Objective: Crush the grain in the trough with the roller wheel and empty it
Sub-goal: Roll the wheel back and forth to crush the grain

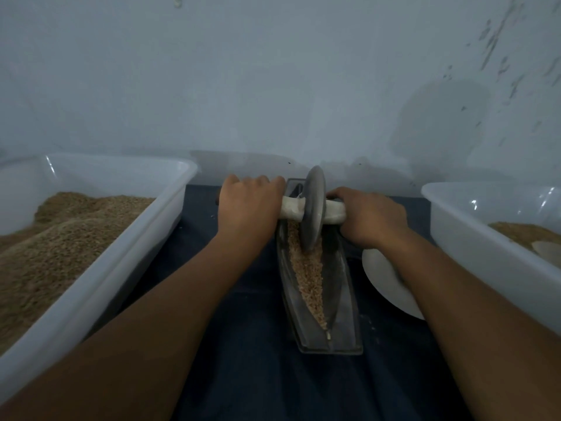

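A narrow boat-shaped metal trough (346, 305) lies lengthwise on the dark cloth, holding a strip of tan grain (306, 275). A grey roller wheel (312, 208) stands upright in the trough's far half, on a white-wrapped axle handle (291, 208). My left hand (246, 205) grips the handle left of the wheel. My right hand (367, 217) grips it on the right side. Both arms reach forward.
A large white tub (100, 281) heaped with grain stands at the left. Another white tub (473, 238) with some grain stands at the right. A white plate (382, 281) lies partly under my right forearm. A pale wall rises just behind the trough.
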Motion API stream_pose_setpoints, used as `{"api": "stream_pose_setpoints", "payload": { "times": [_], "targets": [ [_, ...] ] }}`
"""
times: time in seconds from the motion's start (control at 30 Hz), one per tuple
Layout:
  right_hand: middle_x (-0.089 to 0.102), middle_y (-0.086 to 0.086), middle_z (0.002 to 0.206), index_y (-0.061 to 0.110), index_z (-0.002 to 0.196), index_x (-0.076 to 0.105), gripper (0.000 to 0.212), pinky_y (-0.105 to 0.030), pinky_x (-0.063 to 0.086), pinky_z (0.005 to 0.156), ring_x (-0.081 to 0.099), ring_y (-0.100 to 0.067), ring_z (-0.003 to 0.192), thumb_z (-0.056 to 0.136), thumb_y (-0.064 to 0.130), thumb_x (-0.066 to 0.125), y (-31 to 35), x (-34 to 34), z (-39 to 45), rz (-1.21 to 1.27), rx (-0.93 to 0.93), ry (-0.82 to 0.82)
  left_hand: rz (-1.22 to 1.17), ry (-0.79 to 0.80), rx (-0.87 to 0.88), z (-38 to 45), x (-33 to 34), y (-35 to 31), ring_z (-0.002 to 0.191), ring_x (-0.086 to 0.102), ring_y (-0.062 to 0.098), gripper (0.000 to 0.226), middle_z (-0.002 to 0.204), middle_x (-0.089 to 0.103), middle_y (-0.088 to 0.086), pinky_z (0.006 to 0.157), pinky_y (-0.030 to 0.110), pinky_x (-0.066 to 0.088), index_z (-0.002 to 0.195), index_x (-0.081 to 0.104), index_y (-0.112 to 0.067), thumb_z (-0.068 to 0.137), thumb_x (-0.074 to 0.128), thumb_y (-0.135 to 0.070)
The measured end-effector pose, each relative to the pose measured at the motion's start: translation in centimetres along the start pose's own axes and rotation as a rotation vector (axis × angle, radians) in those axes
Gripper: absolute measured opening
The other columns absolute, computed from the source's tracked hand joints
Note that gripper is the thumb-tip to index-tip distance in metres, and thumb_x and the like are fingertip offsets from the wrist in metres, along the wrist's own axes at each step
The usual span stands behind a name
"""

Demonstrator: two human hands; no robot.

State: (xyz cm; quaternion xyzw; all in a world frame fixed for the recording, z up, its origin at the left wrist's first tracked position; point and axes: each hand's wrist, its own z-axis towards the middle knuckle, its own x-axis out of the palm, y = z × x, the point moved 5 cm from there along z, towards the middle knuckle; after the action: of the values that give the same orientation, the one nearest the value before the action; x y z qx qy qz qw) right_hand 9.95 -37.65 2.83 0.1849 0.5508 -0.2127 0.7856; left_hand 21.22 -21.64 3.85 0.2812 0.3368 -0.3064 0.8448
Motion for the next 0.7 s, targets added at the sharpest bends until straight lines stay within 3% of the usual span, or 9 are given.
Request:
{"api": "stream_pose_setpoints", "payload": {
  "times": [0.27,0.43,0.6,0.7],
  "targets": [
    [0.068,0.004,0.113,0.046,0.129,0.052,0.049,-0.031,0.035,0.066,0.064,-0.023,0.099,0.083,0.037,0.066,0.7,-0.8,-2.2,-0.019,0.002,-0.023,-0.008,0.036,-0.024,-1.8,-1.0,-0.1,0.069,0.060,0.024,0.022,0.085,0.059,0.001,0.071,0.038,0.047,0.097,0.049,-0.021,0.084,0.066,-0.025],
    [0.067,0.007,0.102,0.045,0.122,0.054,0.040,-0.031,0.035,0.066,0.063,-0.022,0.091,0.084,0.037,0.064,1.2,-1.4,-3.7,-0.062,-0.007,-0.089,-0.049,0.006,-0.050,-3.3,-1.6,0.0,0.074,0.059,0.022,0.024,0.088,0.060,-0.001,0.066,0.034,0.029,0.097,0.048,-0.023,0.082,0.065,-0.026],
    [0.066,0.009,0.103,0.046,0.122,0.052,0.041,-0.035,0.045,0.073,0.062,-0.021,0.089,0.084,0.038,0.065,1.3,-1.2,-5.3,-0.038,0.002,-0.113,-0.051,0.017,-0.042,-4.4,-2.4,-0.1,0.072,0.058,0.021,0.029,0.086,0.059,-0.001,0.065,0.034,0.029,0.099,0.046,-0.023,0.079,0.067,-0.028],
    [0.068,0.007,0.102,0.044,0.121,0.054,0.040,-0.033,0.035,0.070,0.064,-0.022,0.090,0.083,0.039,0.067,1.5,-1.5,-6.2,-0.060,-0.020,-0.173,-0.067,0.018,-0.047,-5.1,-2.9,-0.1,0.072,0.058,0.022,0.030,0.087,0.061,0.000,0.065,0.034,0.030,0.102,0.047,-0.023,0.080,0.066,-0.027]
  ]
}}
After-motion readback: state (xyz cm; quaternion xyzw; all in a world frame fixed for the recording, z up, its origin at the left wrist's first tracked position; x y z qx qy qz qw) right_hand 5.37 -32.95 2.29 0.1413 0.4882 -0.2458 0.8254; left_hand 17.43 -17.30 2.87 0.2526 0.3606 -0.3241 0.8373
